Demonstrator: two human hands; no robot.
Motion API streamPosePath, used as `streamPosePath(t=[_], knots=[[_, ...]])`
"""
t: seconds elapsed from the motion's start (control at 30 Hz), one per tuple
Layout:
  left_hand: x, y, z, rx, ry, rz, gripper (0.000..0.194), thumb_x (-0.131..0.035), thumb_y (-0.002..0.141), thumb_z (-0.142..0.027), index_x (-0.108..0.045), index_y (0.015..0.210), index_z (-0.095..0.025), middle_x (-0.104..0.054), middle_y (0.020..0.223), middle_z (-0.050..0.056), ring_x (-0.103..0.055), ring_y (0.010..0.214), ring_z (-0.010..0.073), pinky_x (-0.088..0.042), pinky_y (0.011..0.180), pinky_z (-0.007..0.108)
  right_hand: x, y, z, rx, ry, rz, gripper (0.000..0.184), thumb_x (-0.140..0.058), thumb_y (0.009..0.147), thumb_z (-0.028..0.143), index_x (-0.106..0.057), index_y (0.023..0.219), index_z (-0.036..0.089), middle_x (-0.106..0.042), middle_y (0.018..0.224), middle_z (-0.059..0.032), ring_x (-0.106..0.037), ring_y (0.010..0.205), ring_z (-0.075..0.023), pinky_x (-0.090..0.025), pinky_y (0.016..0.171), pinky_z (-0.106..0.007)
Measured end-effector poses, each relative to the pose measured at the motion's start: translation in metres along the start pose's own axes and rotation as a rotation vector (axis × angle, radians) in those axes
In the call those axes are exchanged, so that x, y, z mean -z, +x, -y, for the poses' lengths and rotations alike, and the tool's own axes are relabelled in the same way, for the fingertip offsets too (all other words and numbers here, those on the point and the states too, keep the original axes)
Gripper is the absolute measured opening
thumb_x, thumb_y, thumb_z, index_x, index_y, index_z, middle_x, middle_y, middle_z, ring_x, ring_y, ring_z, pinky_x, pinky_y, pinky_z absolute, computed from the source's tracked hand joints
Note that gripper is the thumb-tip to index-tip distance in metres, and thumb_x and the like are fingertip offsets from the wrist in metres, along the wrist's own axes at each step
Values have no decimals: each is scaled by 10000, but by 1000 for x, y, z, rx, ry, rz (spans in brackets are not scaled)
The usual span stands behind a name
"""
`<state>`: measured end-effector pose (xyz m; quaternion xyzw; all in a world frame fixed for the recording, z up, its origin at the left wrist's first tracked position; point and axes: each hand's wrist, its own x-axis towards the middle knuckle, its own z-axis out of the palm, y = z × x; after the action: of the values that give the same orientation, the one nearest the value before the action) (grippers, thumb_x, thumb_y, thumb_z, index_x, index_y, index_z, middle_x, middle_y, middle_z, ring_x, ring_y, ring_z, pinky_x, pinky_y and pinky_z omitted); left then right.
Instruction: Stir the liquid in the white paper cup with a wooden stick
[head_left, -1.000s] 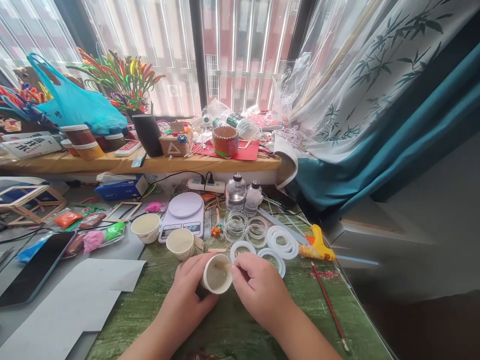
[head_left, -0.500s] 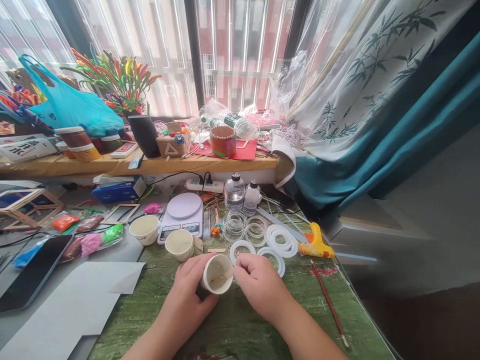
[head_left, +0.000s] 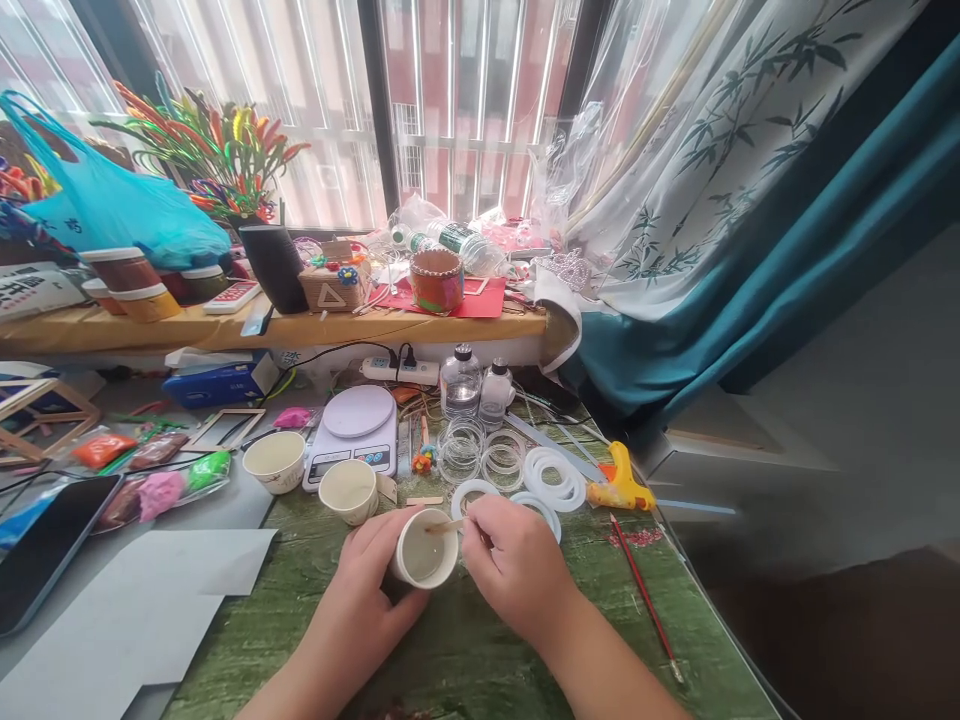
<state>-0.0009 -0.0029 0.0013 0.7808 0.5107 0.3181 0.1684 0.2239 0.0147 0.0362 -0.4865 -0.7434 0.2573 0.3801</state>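
My left hand (head_left: 367, 585) is wrapped round a small white paper cup (head_left: 424, 550), tilted so its mouth faces me, on the green table. My right hand (head_left: 514, 565) pinches a thin wooden stick (head_left: 444, 526) whose tip reaches into the cup's mouth. A pale liquid lies inside the cup. Just beyond it stand two more paper cups, one (head_left: 349, 490) near my left hand and one (head_left: 274, 461) further left.
A white kitchen scale (head_left: 351, 432), two small bottles (head_left: 459, 383), clear and white rings (head_left: 553, 477), a yellow glue gun (head_left: 619, 485) and a red pencil (head_left: 641, 598) lie around. Grey card (head_left: 142, 610), a phone (head_left: 41, 545) and clay packs sit left. A cluttered shelf runs behind.
The view has drifted, shifting everything slightly left and up. The stick in my right hand has moved within the cup's mouth, and the cup is tipped a little further towards me.
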Motion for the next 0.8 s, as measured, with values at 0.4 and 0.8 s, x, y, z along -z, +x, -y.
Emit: streamPosePath(t=[0.4, 0.8], knots=[[2, 1, -3, 1, 7, 3, 716, -670, 799, -103, -572, 1443, -401, -718, 1431, 42, -668, 1320, 345, -558, 1094, 570, -7, -2, 4, 54, 24, -24, 290, -469, 975, 221, -321, 727, 242, -404, 692, 32, -383, 642, -153, -263, 621, -317], [-1, -1, 1, -31, 44, -27, 690, -699, 783, -135, -614, 1428, -364, -746, 1394, 54, -699, 1284, 342, -579, 1085, 520, -13, -4, 3, 171, -152, -33, 294, -468, 1007, 209, -343, 744, 248, -478, 692, 29, -392, 631, -156, -262, 617, -330]])
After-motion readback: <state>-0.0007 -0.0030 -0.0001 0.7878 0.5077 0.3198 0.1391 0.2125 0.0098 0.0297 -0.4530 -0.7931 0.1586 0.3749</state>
